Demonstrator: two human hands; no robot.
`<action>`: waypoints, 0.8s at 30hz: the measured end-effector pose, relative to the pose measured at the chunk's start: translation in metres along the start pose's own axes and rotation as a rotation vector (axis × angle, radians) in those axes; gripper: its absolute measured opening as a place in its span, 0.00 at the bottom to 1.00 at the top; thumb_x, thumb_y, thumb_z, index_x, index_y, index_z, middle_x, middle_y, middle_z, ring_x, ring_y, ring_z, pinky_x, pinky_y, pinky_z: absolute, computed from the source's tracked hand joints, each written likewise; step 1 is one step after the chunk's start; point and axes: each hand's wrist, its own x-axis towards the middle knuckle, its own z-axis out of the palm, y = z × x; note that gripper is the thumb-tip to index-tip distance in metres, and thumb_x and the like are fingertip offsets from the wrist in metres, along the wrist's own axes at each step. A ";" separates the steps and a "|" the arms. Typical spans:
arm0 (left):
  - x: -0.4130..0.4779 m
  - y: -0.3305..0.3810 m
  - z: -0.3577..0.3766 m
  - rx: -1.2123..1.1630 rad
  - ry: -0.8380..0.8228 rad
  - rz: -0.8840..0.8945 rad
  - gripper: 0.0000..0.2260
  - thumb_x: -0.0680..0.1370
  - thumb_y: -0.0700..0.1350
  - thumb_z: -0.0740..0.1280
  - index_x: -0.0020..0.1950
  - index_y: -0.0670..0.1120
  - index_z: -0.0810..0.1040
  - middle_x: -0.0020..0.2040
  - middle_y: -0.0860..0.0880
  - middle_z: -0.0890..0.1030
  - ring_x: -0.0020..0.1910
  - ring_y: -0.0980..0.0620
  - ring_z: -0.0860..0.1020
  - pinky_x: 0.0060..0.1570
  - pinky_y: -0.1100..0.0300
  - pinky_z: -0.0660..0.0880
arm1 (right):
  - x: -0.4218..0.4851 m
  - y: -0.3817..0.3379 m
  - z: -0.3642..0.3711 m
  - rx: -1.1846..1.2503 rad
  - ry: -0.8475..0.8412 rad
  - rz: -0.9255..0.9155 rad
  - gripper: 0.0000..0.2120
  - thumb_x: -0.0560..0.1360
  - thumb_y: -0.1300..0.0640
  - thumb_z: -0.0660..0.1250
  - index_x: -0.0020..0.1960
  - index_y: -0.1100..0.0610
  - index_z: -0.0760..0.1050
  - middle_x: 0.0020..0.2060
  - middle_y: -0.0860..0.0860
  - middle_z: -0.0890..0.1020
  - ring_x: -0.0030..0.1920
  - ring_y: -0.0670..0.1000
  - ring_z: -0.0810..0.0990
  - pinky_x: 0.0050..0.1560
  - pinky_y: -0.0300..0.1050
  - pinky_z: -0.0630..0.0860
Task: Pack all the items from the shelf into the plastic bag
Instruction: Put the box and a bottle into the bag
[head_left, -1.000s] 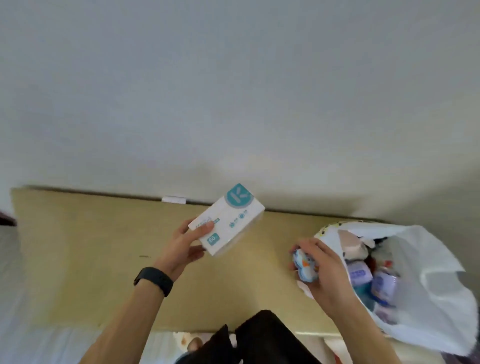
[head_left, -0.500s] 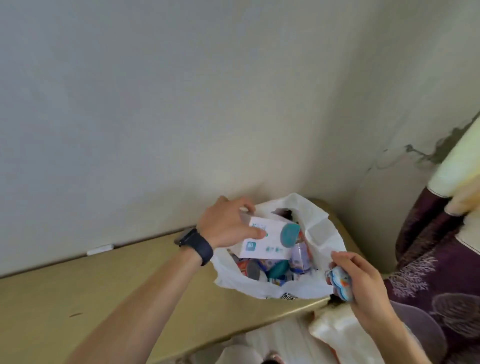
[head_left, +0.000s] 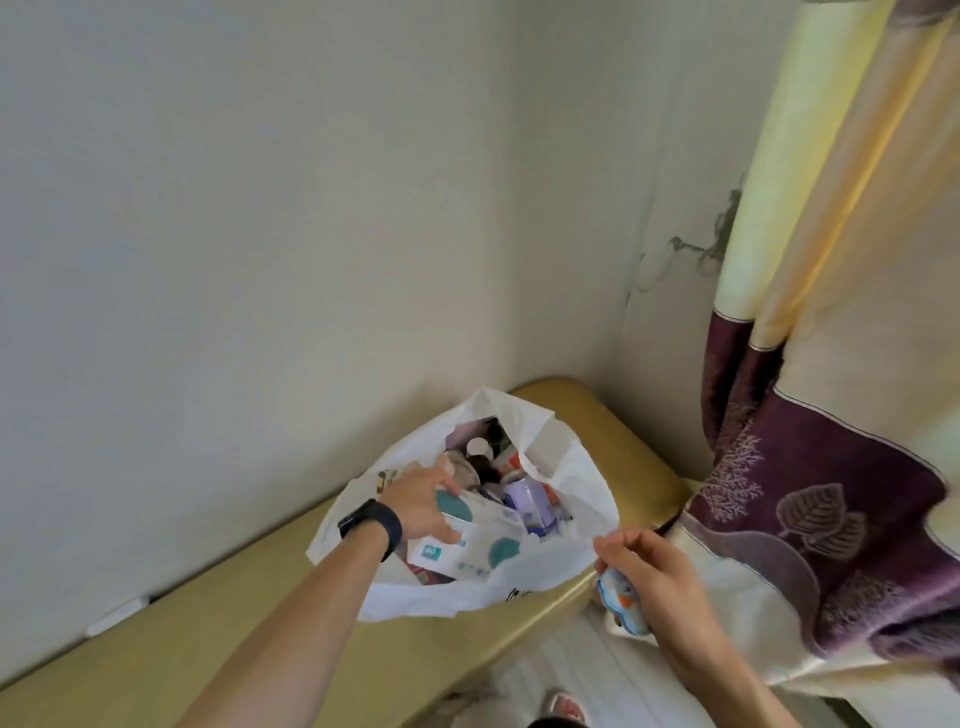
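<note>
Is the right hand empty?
No: the right hand grips a small blue and orange packet beside the white plastic bag.

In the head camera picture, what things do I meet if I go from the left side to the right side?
small white object at the wall → black wristband → left hand → white and teal box → right hand → curtain

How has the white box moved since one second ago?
Yes. The white box went from above the shelf, left of the bag, down into the bag, left hand on it.
</note>
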 end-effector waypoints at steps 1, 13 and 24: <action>0.003 -0.002 0.004 0.022 0.033 0.011 0.21 0.67 0.47 0.79 0.54 0.59 0.75 0.63 0.50 0.74 0.55 0.47 0.76 0.51 0.56 0.74 | 0.001 0.001 0.000 -0.009 0.009 0.002 0.08 0.74 0.58 0.73 0.41 0.61 0.78 0.33 0.57 0.81 0.32 0.55 0.77 0.29 0.44 0.72; -0.013 -0.022 0.008 0.330 0.294 0.084 0.20 0.76 0.43 0.65 0.66 0.58 0.73 0.74 0.50 0.64 0.70 0.46 0.65 0.62 0.53 0.69 | 0.023 0.003 0.042 -0.064 -0.133 0.138 0.08 0.76 0.54 0.71 0.46 0.60 0.81 0.45 0.63 0.83 0.39 0.56 0.81 0.35 0.47 0.75; -0.086 -0.092 0.002 -0.152 0.266 -0.377 0.23 0.77 0.38 0.59 0.70 0.55 0.70 0.62 0.47 0.78 0.38 0.51 0.76 0.31 0.60 0.72 | 0.121 0.000 0.148 0.096 -0.215 0.430 0.13 0.76 0.68 0.66 0.60 0.61 0.70 0.57 0.64 0.77 0.59 0.63 0.79 0.59 0.57 0.79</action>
